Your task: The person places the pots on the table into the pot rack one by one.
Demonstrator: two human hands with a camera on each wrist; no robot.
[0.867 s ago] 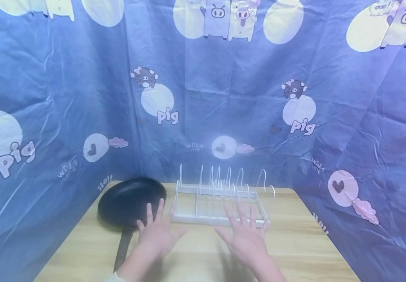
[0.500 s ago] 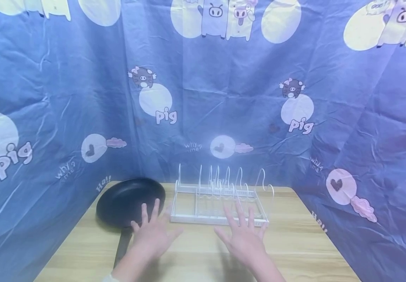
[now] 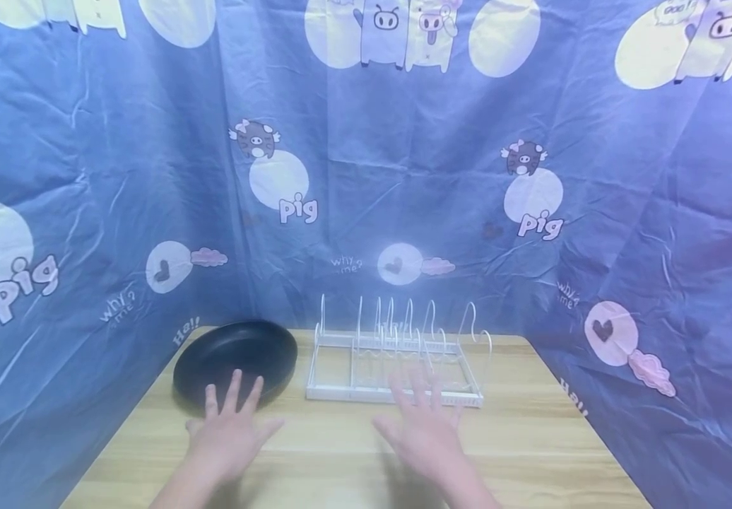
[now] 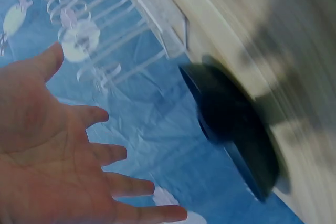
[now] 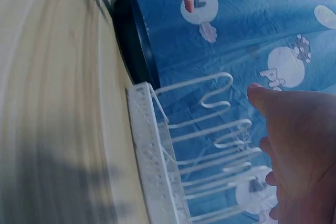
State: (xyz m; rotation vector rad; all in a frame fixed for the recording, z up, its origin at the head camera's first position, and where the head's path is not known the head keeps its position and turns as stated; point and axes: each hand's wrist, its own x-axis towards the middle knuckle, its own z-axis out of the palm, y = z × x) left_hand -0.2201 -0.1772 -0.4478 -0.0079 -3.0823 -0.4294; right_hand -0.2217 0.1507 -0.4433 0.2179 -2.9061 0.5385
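Note:
A black frying pan (image 3: 235, 353) lies at the left of the table, its handle hidden behind my left hand and forearm in the head view. My left hand (image 3: 229, 431) hovers above the table with fingers spread, its fingertips overlapping the pan's near edge. In the left wrist view the palm of that hand (image 4: 52, 156) shows, holding nothing. A white wire rack (image 3: 334, 394) with several upright loops stands right of the pan. My right hand (image 3: 423, 428), fingers spread too, is held in front of the rack, and its fingertips overlap the rack's front rail.
The wooden table (image 3: 531, 452) has a light grain and is closed in by blue cloth (image 3: 366, 184) printed with pigs on the back and both sides. Rack and pan both stand close to the table's far edge.
My left hand has moved left, from between pan and rack to in front of the pan, covering the handle. The right hand has shifted slightly left. Pan and rack stay put.

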